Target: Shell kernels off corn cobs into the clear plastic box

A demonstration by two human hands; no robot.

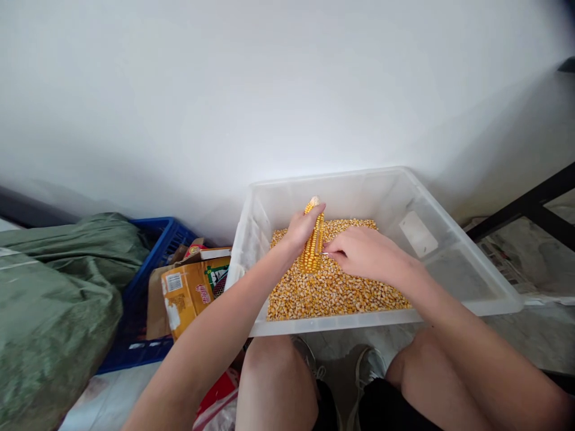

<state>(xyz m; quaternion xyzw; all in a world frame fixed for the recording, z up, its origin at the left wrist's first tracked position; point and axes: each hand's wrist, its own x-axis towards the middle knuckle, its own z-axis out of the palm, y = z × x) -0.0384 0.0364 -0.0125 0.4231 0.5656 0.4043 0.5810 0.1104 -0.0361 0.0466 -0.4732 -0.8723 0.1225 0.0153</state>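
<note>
My left hand [303, 230] is wrapped around an ear of corn [311, 254], which it tilts over a clear plastic bin [453, 263]. Yellow kernels still cover most of the ear, and its pale end points up and away from me. On the ear's right side, my right hand [354, 251] is closed, fingers pinched close against the cob. A small, thin, shiny bit shows at those fingertips, but its kind is hidden. Loose corn kernels [323, 299] cover the left and middle of the bin's floor beneath both hands.
A blue crate [135, 284] with flattened cardboard boxes [188, 293] stands left of the bin, beside a large green sack [49, 299]. The white wall [287, 90] rises behind. A black metal frame [530, 209] is at right. My knees are against the bin's near side.
</note>
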